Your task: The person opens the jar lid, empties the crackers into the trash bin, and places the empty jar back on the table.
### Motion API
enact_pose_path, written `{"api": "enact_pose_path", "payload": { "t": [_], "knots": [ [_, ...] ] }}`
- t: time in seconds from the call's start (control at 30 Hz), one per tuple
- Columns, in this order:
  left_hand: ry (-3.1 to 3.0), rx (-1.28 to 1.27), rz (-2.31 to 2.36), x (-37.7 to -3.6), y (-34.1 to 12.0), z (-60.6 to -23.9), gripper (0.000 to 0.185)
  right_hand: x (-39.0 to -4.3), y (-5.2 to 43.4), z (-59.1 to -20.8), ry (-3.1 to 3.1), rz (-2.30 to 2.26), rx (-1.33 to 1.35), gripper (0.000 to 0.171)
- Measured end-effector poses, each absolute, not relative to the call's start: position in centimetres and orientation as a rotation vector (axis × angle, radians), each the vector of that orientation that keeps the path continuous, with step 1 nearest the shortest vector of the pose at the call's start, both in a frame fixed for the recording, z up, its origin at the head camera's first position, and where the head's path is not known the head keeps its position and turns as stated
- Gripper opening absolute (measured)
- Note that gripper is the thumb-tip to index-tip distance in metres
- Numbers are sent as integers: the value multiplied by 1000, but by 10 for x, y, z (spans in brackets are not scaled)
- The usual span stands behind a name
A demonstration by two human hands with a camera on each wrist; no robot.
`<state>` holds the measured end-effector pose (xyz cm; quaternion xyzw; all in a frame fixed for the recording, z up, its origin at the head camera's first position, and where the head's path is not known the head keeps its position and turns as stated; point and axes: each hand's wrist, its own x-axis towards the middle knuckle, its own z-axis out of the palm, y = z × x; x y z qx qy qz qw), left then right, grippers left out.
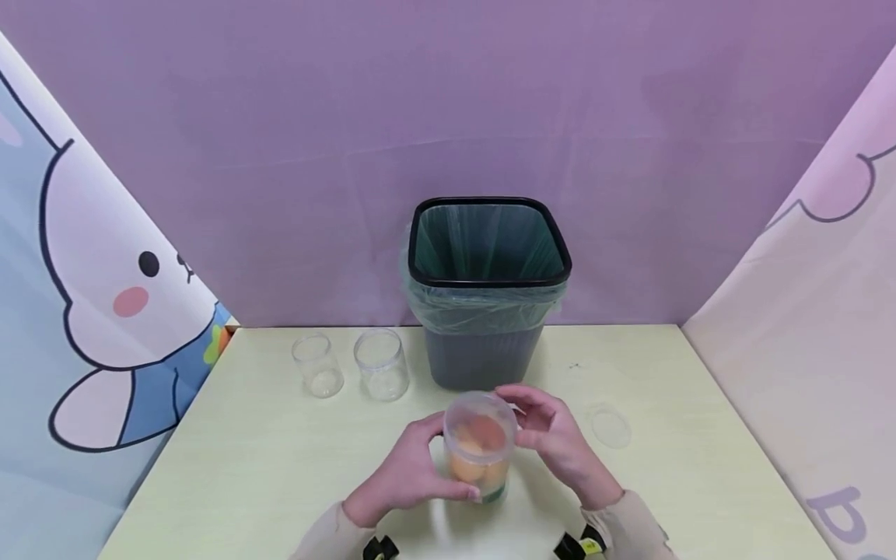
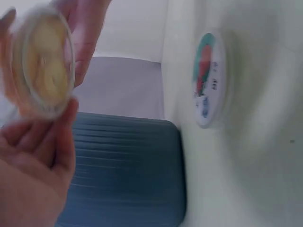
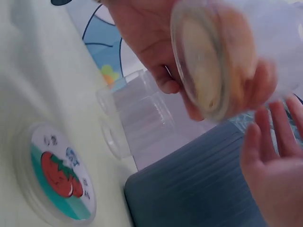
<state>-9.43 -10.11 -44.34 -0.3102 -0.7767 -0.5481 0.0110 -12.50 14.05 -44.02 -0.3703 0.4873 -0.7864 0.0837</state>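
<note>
My left hand (image 1: pixel 416 467) grips a clear plastic jar (image 1: pixel 483 435) around its side, thumb across the front. Round orange-yellow things (image 1: pixel 470 459) fill its lower part; in the wrist views they press against the clear base, and their kind is hard to make out. On the right, my right hand (image 1: pixel 556 439) has its fingertips at the jar's upper side; in the right wrist view its fingers (image 3: pixel 280 125) are extended. Beneath the jar, a round lid (image 3: pixel 61 172) with a red strawberry print and green band lies on the table.
Behind the jar stands a grey bin (image 1: pixel 483 350) with a black rim and a green liner bag. Two clear containers (image 1: pixel 317 365) (image 1: pixel 381 365) stand at the table's back left. A thin transparent disc (image 1: pixel 610 425) lies to the right on the pale table (image 1: pixel 686 482). Curtains enclose three sides.
</note>
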Motion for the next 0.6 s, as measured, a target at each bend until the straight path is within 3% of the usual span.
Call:
{"api": "enact_pose_path", "payload": {
  "t": [0.17, 0.3, 0.6],
  "knots": [
    [-2497, -665, -1668, -93, -99, -449, 65, -118, 136, -441, 1713, -2459, -963, 35],
    [-2504, -594, -1654, -93, -96, -449, 66, -114, 134, -442, 1832, -2402, -914, 37],
    [-2542, -621, -1573, -92, -86, -449, 69, -111, 125, -440, 1868, -2177, -1029, 97]
  ]
}}
